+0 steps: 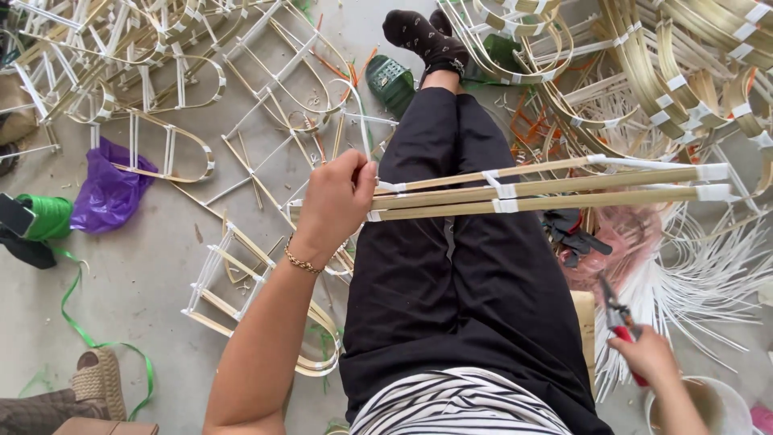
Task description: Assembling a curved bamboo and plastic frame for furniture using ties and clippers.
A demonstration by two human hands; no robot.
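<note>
Three bamboo strips [547,187], bound with white tape, lie across the lap. Left hand [334,201] grips their end, fingers closed. Right hand [648,354], beside the lap, holds red pliers [618,316], fingers wrapped around them. Step judged: frame binding; next move needs pliers brought to strips.

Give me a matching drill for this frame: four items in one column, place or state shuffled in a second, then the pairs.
Items
1. bamboo strip bundle
2. red-handled pliers
3. purple plastic bag
4. green sandal

Place or state
A. on the floor beside the socked foot
B. gripped in the right hand
C. crumpled on the floor, far left
D. held at one end by the left hand, lying across the lap

Pairs: 1-D, 2-B, 3-C, 4-A
</note>
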